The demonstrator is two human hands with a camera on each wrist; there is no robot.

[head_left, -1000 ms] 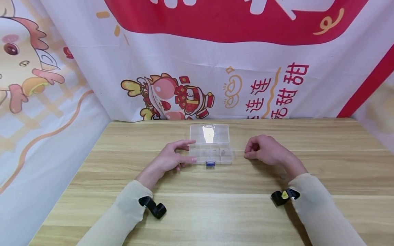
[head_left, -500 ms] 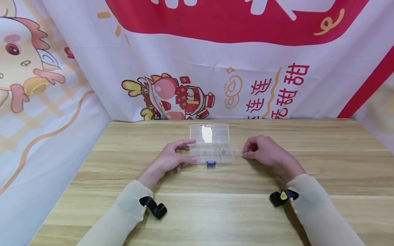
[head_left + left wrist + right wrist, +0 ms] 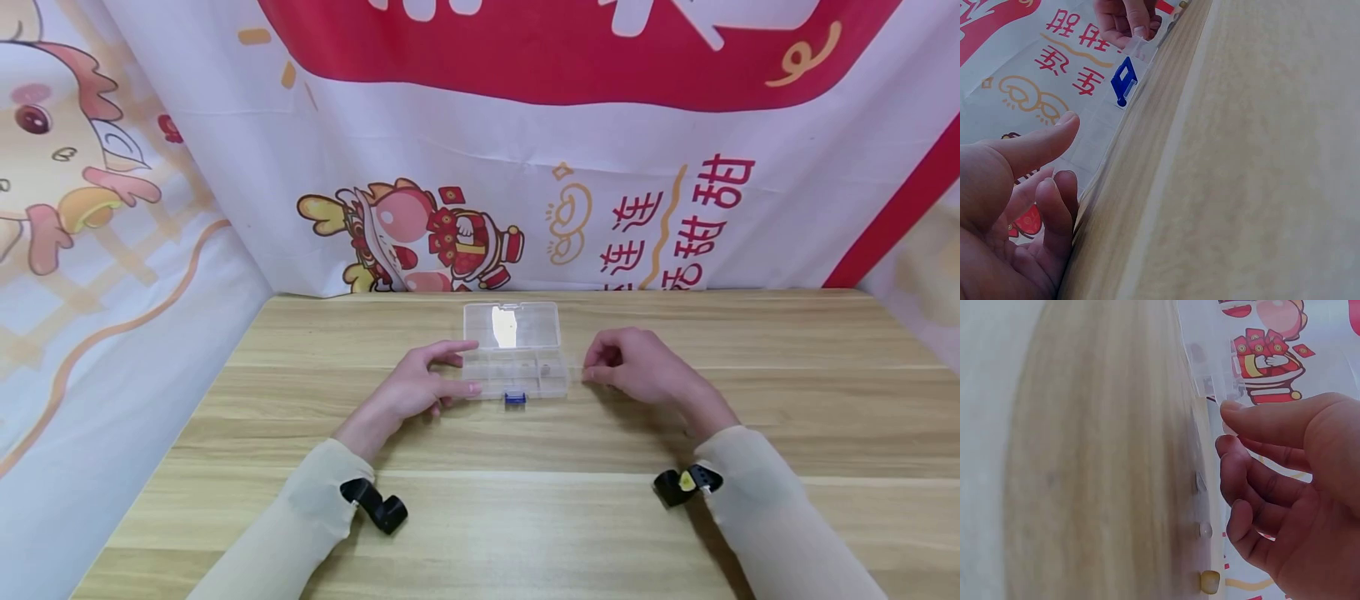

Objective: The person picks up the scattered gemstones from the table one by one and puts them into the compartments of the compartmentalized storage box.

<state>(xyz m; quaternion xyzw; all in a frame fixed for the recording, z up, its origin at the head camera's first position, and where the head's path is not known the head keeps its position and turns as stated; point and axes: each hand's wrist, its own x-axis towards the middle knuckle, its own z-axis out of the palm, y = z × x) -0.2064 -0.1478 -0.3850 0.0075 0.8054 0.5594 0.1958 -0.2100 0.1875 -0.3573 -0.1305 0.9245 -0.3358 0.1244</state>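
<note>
A clear plastic compartment box lies on the table with its lid raised at the back and a blue latch at its front. My left hand holds the box's left end, thumb at the front corner and index finger near the hinge. Off the right end, my right hand pinches a small clear plastic piece between thumb and fingers; it looks like a thin divider and is partly hidden. In the right wrist view its tip is close to the box. A small item shows inside a right compartment.
On the wood-grain table, a yellowish bead-like piece and two clear ones, a rounded piece and a pointed piece, lie below my right hand. A printed cloth hangs behind the table's back edge.
My right hand has moved left, closer to the box's right end, with the clear piece in its fingers. My left hand has stayed on the box.
</note>
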